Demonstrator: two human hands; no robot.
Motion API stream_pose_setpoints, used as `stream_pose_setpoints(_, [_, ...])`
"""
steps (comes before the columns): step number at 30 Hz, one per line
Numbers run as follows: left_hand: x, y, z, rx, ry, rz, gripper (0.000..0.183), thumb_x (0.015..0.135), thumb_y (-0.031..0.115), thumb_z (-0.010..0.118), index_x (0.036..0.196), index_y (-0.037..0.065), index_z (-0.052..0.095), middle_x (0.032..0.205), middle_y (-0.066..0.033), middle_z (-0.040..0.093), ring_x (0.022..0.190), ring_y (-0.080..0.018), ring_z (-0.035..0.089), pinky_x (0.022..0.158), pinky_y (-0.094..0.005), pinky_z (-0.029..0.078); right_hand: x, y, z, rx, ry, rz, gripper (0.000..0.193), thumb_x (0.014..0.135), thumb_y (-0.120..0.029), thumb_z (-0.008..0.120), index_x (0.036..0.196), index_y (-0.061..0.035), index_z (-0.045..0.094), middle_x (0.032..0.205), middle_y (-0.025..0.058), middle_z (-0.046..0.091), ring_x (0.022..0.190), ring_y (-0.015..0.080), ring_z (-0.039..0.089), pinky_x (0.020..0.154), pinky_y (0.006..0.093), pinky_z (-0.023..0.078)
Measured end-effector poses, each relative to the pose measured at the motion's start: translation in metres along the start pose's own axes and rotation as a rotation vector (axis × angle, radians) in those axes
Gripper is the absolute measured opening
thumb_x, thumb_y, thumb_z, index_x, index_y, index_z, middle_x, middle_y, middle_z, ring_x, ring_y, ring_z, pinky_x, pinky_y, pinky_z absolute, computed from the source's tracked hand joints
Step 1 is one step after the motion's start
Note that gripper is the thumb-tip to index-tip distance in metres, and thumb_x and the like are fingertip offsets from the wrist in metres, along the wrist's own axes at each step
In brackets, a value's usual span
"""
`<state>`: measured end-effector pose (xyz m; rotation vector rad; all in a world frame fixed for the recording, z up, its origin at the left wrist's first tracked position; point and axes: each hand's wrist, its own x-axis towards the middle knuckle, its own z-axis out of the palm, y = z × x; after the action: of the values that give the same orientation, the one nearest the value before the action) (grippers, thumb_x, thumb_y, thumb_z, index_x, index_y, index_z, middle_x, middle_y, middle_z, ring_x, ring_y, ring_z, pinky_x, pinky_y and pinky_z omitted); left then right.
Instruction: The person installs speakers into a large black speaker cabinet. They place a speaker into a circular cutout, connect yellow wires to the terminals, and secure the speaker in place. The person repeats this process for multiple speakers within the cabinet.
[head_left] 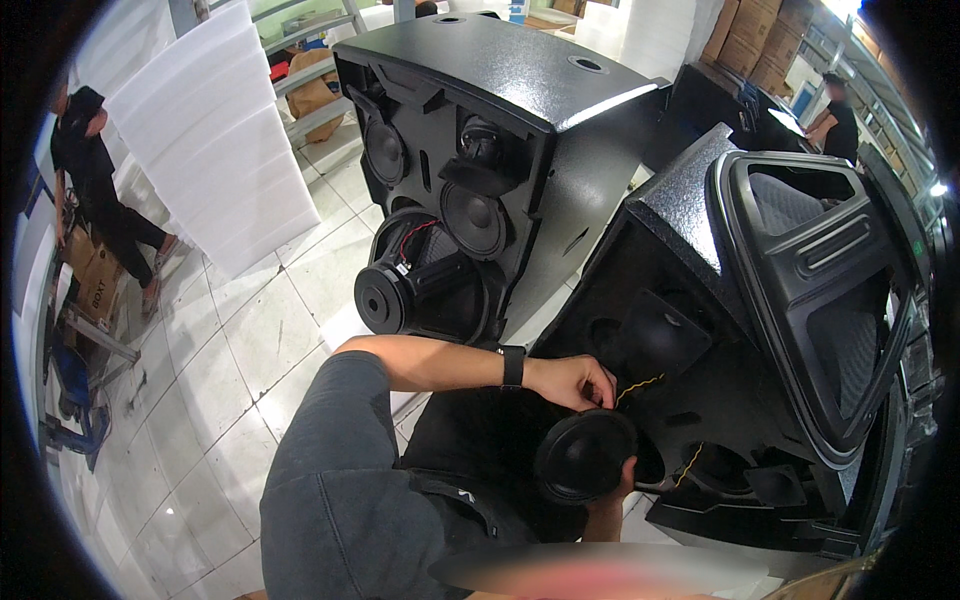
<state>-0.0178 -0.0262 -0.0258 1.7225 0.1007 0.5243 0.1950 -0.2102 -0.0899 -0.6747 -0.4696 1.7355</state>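
My right hand (626, 484) grips the rim of a round black speaker driver (585, 455), tilted in front of my lap. At its upper edge my left hand (576, 382), with a dark watch on the wrist, is closed with fingertips at the end of a yellow-and-black wire (641, 386). That wire runs into a black speaker cabinet (672, 245) lying tilted to the right. A square horn (668, 333) sits in the cabinet's front. Lower down, another yellow wire (691, 462) hangs by a round opening. My left fingertips are partly hidden.
A large black cabinet (590, 190) stands ahead, with a big woofer (384, 300) hanging at its lower opening on red wire. A black grille frame (820, 250) leans at right. White foam sheets (215, 140) stand left on the tiles. Two people (95, 170) (835, 125) are farther off.
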Motion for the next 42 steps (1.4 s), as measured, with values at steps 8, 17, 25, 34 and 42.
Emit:
stream_pose_setpoints(8, [0.017, -0.005, -0.015, -0.165, -0.248, -0.063, 0.017, 0.095, 0.009, 0.073, 0.110, 0.001, 0.071, 0.097, 0.0006, 0.066, 0.089, -0.0078, 0.057, 0.079, -0.0259, 0.051, 0.002, 0.000, -0.001, 0.009, -0.086, -0.015, 0.084, 0.093, -0.064, 0.058, 0.151, -0.0061, 0.041, 0.146, 0.0163, 0.052, 0.129, 0.0343, 0.056, 0.103, 0.0525, 0.051])
stream_pose_setpoints(17, [0.052, -0.014, -0.033, 0.028, -0.551, -0.056, 0.017, 0.094, 0.012, 0.074, 0.104, -0.001, 0.071, 0.097, -0.0047, 0.069, 0.089, -0.0121, 0.063, 0.080, -0.0310, 0.051, 0.007, 0.000, -0.003, 0.068, -0.112, -0.013, 0.086, 0.092, -0.064, 0.060, 0.152, -0.0057, 0.040, 0.147, 0.0169, 0.051, 0.131, 0.0357, 0.055, 0.105, 0.0538, 0.050])
stream_pose_setpoints(25, [0.066, -0.015, -0.033, -0.025, -0.627, -0.227, 0.018, 0.091, 0.015, 0.076, 0.101, 0.000, 0.071, 0.085, -0.0009, 0.066, 0.082, -0.0112, 0.061, 0.072, -0.0298, 0.050, 0.006, -0.005, -0.003, 0.020, -0.190, -0.048, 0.084, 0.094, -0.063, 0.056, 0.152, -0.0042, 0.040, 0.147, 0.0171, 0.052, 0.132, 0.0357, 0.054, 0.110, 0.0527, 0.046])
stream_pose_setpoints(34, [0.067, -0.012, -0.034, -0.083, -0.578, -0.393, 0.022, 0.087, 0.017, 0.082, 0.103, 0.004, 0.074, 0.081, 0.0042, 0.065, 0.076, -0.0064, 0.058, 0.066, -0.0261, 0.047, 0.005, -0.002, -0.014, 0.044, -0.116, -0.026, 0.081, 0.093, -0.060, 0.061, 0.149, -0.0043, 0.044, 0.143, 0.0162, 0.055, 0.130, 0.0349, 0.056, 0.107, 0.0537, 0.048])
stream_pose_setpoints(42, [0.049, 0.000, -0.026, 0.166, -0.354, -0.002, 0.018, 0.085, 0.014, 0.083, 0.097, 0.003, 0.076, 0.088, -0.0029, 0.071, 0.079, -0.0113, 0.064, 0.070, -0.0288, 0.051, -0.001, -0.005, 0.003, 0.062, -0.069, -0.026, 0.085, 0.092, -0.063, 0.060, 0.151, -0.0051, 0.041, 0.146, 0.0166, 0.052, 0.132, 0.0364, 0.054, 0.107, 0.0546, 0.048])
